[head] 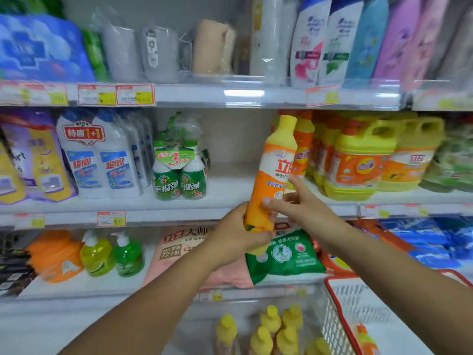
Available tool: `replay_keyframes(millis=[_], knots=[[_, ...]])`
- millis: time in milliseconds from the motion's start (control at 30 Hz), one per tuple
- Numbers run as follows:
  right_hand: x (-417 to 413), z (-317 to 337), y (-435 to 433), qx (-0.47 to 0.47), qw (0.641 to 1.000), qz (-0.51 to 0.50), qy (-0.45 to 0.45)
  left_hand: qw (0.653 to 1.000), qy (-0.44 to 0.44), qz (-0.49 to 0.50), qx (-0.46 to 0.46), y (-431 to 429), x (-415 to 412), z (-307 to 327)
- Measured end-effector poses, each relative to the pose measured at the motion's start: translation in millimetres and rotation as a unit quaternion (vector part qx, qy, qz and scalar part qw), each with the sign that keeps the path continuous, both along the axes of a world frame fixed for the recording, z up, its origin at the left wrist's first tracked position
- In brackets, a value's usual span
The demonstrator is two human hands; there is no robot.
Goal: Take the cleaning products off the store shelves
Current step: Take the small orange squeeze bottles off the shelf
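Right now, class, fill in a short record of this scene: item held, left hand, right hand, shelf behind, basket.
Item held: dish soap bottle, orange with a yellow cap, roughly upright
Left hand: grips the bottle's base
Right hand: thumb on the bottle's front, fingers at its right side
Shelf behind: yellow jugs to the right, white bottles to the left
Basket: red-rimmed, lower right
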State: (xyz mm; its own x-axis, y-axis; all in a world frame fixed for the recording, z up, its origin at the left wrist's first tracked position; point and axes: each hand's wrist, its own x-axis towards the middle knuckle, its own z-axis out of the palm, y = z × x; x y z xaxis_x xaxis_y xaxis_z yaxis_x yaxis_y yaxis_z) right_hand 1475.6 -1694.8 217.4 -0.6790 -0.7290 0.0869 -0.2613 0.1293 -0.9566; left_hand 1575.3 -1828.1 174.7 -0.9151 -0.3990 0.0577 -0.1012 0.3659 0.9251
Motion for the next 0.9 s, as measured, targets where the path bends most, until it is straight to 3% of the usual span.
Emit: replay_keyframes(millis=[67, 267, 433, 533, 633, 767, 900], knots=[[3, 15, 21, -0.028, 0.999, -0.033, 0.015, 0.999, 0.015, 0.033, -0.021, 22, 14, 7], [19, 18, 47, -0.146, 0.987, -0.068, -0.019, 0.976, -0.006, 0.06, -0.211, 62, 38, 12], [6, 0, 61, -0.166, 0.983, -0.019, -0.073, 0.987, -0.112, -0.111, 0.02, 51, 49, 21], [-8, -19, 55, -0.168, 0.976, 0.025, -0.135, 0.981, -0.106, -0.132, 0.094, 36, 44, 3], [-21, -31, 35, -0.157, 0.969, 0.043, -0.187, 0.989, -0.08, -0.085, 0.087, 23, 32, -25], [-30, -46, 4, -0.067, 0.993, -0.001, -0.095, 0.997, -0.055, -0.047, 0.007, 16, 12, -55], [-35, -54, -6, -0.069, 0.993, -0.035, -0.086, 0.996, -0.057, -0.066, -0.003, 11, 0, -64]])
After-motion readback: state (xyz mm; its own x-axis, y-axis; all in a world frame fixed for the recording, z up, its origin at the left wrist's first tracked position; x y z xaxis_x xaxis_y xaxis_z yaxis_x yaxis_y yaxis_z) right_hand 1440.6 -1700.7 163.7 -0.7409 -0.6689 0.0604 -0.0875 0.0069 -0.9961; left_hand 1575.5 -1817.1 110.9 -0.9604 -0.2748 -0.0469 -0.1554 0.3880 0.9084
